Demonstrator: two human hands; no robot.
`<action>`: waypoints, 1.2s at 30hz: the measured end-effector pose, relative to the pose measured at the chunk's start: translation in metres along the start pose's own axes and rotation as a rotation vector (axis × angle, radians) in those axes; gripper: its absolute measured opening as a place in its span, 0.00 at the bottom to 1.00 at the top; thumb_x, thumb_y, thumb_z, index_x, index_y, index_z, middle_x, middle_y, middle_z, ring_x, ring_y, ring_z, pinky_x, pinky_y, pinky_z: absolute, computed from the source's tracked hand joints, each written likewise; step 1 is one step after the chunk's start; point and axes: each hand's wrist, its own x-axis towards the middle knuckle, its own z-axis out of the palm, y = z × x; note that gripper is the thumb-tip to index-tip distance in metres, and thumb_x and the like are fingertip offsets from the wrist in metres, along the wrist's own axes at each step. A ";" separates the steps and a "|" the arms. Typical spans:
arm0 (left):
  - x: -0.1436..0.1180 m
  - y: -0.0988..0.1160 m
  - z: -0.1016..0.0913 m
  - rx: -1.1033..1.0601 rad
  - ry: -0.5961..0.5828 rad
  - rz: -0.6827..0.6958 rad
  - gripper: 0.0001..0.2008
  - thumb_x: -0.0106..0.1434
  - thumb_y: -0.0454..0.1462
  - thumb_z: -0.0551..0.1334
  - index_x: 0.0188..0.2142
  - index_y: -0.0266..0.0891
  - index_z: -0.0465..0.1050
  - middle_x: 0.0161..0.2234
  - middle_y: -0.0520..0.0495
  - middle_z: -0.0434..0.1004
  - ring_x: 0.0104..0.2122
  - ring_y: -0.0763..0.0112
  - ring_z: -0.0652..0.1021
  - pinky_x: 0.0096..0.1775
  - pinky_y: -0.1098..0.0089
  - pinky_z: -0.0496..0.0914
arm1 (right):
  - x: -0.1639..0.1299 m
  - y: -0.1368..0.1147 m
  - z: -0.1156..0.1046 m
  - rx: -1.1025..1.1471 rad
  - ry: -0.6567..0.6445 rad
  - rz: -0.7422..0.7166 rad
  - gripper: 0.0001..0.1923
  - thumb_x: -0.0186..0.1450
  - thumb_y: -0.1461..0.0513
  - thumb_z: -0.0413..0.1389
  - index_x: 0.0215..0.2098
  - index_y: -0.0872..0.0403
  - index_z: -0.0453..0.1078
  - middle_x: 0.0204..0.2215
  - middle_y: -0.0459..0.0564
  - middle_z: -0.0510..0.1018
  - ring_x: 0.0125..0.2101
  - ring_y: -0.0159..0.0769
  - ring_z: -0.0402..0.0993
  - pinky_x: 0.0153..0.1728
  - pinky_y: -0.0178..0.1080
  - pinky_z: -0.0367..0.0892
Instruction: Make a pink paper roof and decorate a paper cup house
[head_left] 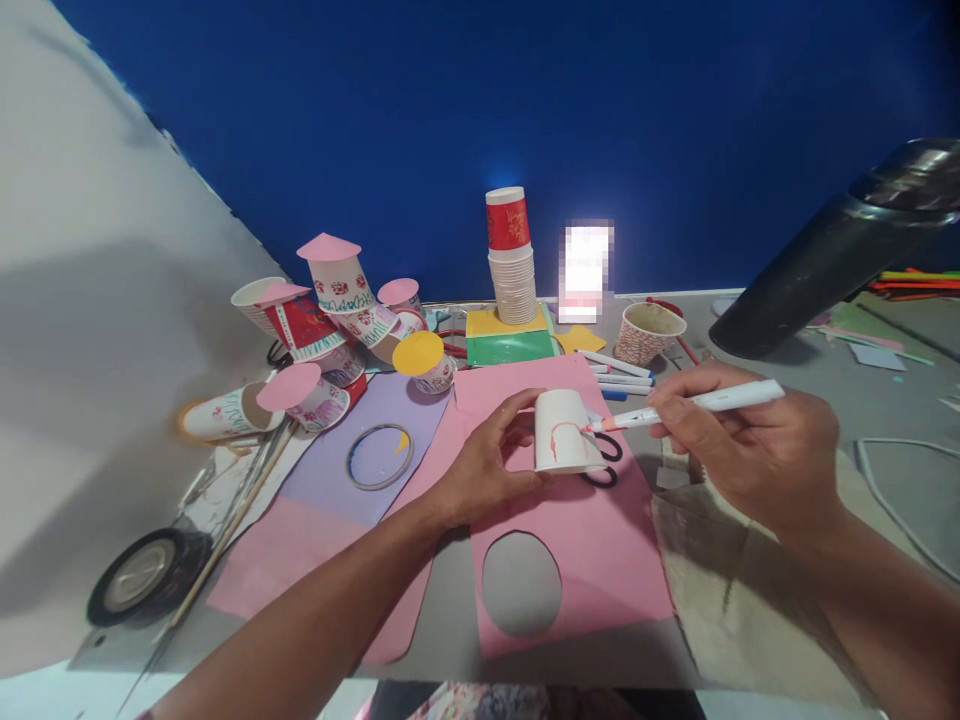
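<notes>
Left hand (484, 462): fingers curled, gripping white paper cup (562, 432), frame centre.
Right hand (750, 450): pinching marker (686, 405), tip on cup.

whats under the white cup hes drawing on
Pink paper lies under the white cup, and black scissor loops poke out beside it. The rest of the scissors is covered by the cup and right hand.

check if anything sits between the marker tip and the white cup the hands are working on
Nothing visible does. The left hand holds the white paper cup on its side, and the marker in the right hand has its tip right at the cup's wall, beside an orange line. The scissors lie behind the cup.
</notes>
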 end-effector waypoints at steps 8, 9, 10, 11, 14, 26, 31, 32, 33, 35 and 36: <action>-0.001 -0.002 0.000 0.010 -0.002 -0.001 0.47 0.53 0.35 0.80 0.69 0.47 0.65 0.68 0.36 0.72 0.64 0.46 0.76 0.65 0.47 0.68 | -0.001 0.000 0.001 -0.024 -0.003 0.012 0.07 0.71 0.60 0.64 0.32 0.48 0.79 0.23 0.41 0.81 0.19 0.30 0.72 0.21 0.35 0.64; -0.001 -0.003 0.000 0.008 -0.002 -0.002 0.47 0.53 0.35 0.80 0.69 0.48 0.65 0.68 0.37 0.72 0.64 0.45 0.76 0.65 0.47 0.68 | -0.001 0.000 0.001 -0.029 0.000 0.016 0.08 0.71 0.60 0.64 0.32 0.48 0.79 0.23 0.41 0.81 0.18 0.30 0.72 0.21 0.35 0.64; -0.001 -0.003 -0.001 0.007 -0.002 -0.004 0.47 0.53 0.35 0.80 0.69 0.48 0.66 0.68 0.37 0.72 0.64 0.45 0.76 0.65 0.47 0.68 | -0.001 0.000 0.001 -0.032 0.001 0.017 0.08 0.71 0.60 0.64 0.32 0.48 0.78 0.22 0.41 0.81 0.18 0.30 0.71 0.21 0.35 0.64; -0.001 -0.003 -0.001 0.007 -0.002 -0.006 0.46 0.53 0.35 0.79 0.69 0.48 0.66 0.68 0.37 0.72 0.64 0.45 0.75 0.65 0.47 0.68 | -0.002 0.000 0.001 -0.035 -0.001 0.016 0.08 0.71 0.60 0.64 0.32 0.48 0.78 0.22 0.41 0.81 0.18 0.30 0.71 0.21 0.35 0.64; -0.001 -0.004 -0.001 0.006 -0.008 -0.007 0.46 0.54 0.35 0.79 0.69 0.48 0.65 0.68 0.37 0.73 0.65 0.46 0.75 0.66 0.47 0.68 | -0.002 0.000 0.001 -0.035 -0.005 0.012 0.09 0.71 0.59 0.63 0.32 0.48 0.78 0.22 0.41 0.80 0.17 0.30 0.70 0.20 0.35 0.63; -0.001 0.001 0.001 0.004 -0.002 -0.012 0.46 0.54 0.35 0.79 0.69 0.48 0.65 0.67 0.38 0.72 0.65 0.46 0.74 0.66 0.49 0.67 | -0.001 -0.002 0.000 -0.030 -0.006 0.020 0.08 0.71 0.59 0.63 0.32 0.47 0.79 0.22 0.44 0.81 0.17 0.32 0.70 0.18 0.37 0.62; -0.001 0.002 0.001 0.005 0.004 -0.015 0.46 0.53 0.37 0.80 0.69 0.49 0.66 0.67 0.38 0.72 0.65 0.45 0.75 0.65 0.48 0.68 | 0.001 -0.003 0.000 -0.039 -0.016 0.006 0.09 0.71 0.59 0.63 0.31 0.48 0.78 0.21 0.43 0.80 0.16 0.31 0.69 0.18 0.37 0.62; -0.001 0.002 0.001 0.004 0.006 -0.019 0.46 0.53 0.37 0.80 0.69 0.49 0.66 0.67 0.38 0.72 0.65 0.45 0.75 0.65 0.47 0.68 | 0.001 -0.002 0.000 -0.036 -0.014 0.001 0.09 0.71 0.59 0.63 0.31 0.48 0.78 0.21 0.42 0.80 0.17 0.31 0.69 0.18 0.37 0.62; -0.001 0.002 0.002 0.002 0.008 -0.022 0.46 0.53 0.37 0.80 0.69 0.48 0.66 0.68 0.37 0.72 0.65 0.45 0.75 0.66 0.47 0.68 | 0.001 -0.002 0.000 -0.032 -0.011 -0.002 0.09 0.71 0.59 0.63 0.31 0.48 0.78 0.21 0.42 0.80 0.17 0.31 0.69 0.18 0.37 0.62; -0.002 0.002 0.002 -0.003 0.011 -0.026 0.46 0.53 0.37 0.80 0.69 0.48 0.66 0.68 0.37 0.71 0.65 0.45 0.75 0.66 0.47 0.68 | 0.001 -0.002 0.000 -0.023 -0.001 -0.002 0.09 0.70 0.59 0.64 0.31 0.48 0.78 0.22 0.43 0.81 0.17 0.32 0.70 0.18 0.37 0.63; -0.002 0.002 0.002 -0.006 0.010 -0.028 0.46 0.53 0.37 0.80 0.69 0.47 0.66 0.68 0.37 0.71 0.65 0.45 0.75 0.66 0.48 0.68 | 0.001 -0.002 0.000 -0.021 0.001 -0.002 0.09 0.70 0.59 0.64 0.31 0.48 0.78 0.22 0.43 0.81 0.17 0.32 0.70 0.18 0.37 0.63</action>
